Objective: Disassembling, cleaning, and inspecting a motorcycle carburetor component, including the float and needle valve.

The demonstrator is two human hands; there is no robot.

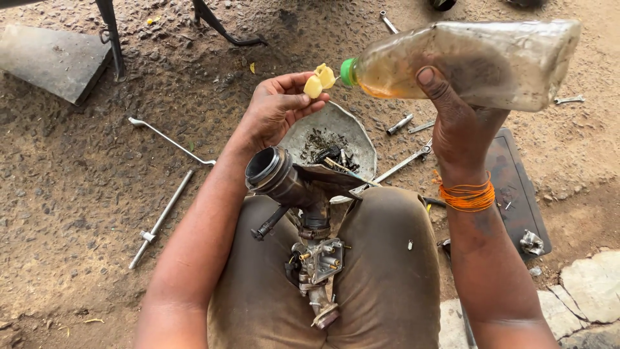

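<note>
Head: bottle (478, 61) in right hand (462, 126)

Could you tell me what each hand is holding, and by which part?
Left hand: yellow float, pinched at its lower edge. Right hand: tilted plastic bottle, gripped around its body.

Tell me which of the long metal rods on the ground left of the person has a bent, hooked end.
The upper thin rod, lying nearer the left hand: its right end hooks. The thicker rod below is straight, with a small fitting near its lower end.

Outdoor roadside repair spot: oily dirt ground (71, 187), scattered wrenches (402, 165), carburetor (316, 265) on lap.
</note>
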